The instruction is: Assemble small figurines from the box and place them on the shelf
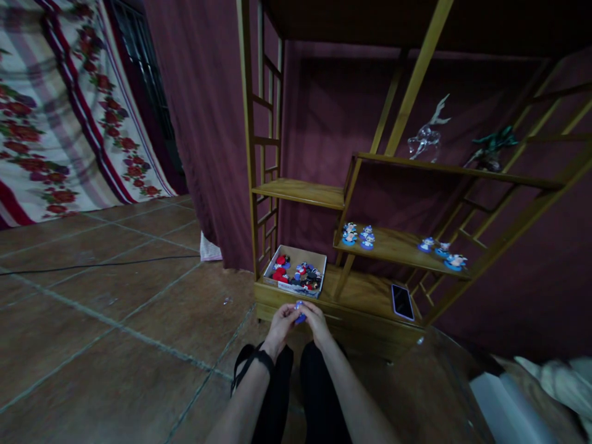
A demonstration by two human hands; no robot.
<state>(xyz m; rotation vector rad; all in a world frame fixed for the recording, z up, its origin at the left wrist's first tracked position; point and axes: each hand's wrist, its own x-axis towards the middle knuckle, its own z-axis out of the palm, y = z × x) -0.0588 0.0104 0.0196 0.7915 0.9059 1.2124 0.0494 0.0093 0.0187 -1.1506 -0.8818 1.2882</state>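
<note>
Between my fingertips is a small purple figurine (pixel 300 312), held above my knees in front of the shelf unit. My left hand (pixel 283 322) is closed on its left side. From the other side my right hand (pixel 314 319) grips it too, so the fingers hide much of it. Just beyond my hands, a white open box (pixel 324 271) on the bottom shelf holds several red, black and white figurines (pixel 303 275). On the middle shelf stand two groups of small blue and purple figurines, one at the left (pixel 358 236) and one at the right (pixel 443 246).
The wooden shelf unit (pixel 296 192) has slatted sides. A phone (pixel 402 302) lies on its bottom shelf at the right. A clear deer ornament (pixel 425 139) and a dark green ornament (pixel 493 148) stand higher up. A black cable (pixel 102 265) crosses the tiled floor at the left.
</note>
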